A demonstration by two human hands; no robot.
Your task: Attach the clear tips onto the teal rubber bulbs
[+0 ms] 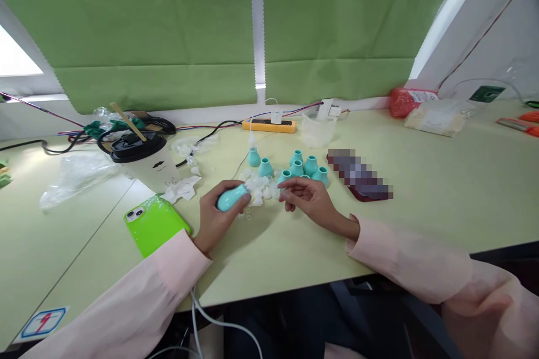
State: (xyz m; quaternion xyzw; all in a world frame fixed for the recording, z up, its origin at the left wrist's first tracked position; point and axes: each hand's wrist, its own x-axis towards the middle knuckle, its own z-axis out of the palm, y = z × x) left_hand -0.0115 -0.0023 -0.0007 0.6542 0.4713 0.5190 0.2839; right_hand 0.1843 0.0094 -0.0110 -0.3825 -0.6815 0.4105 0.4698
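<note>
A turquoise bulb (231, 198) lies in my left hand (217, 210), its narrow neck pointing right and the fingers wrapped round it. My right hand (309, 202) is just to the right, thumb and index finger pinched together; something small and clear seems to be at the fingertips, too small to make out. Between and behind the hands lies a heap of small translucent white pieces (256, 184). Several turquoise bulbs (310, 165) stand upright behind my right hand, openings up. Another bulb (253, 157) with a clear tip on it and one open bulb (265, 168) stand behind the heap.
A lidded cup (145, 162) with a straw and a green phone (155, 224) are on the left. A dark red phone (357, 176) lies right. At the back are an orange power strip (269, 126), a clear tub (318, 130) and a red package (406, 102).
</note>
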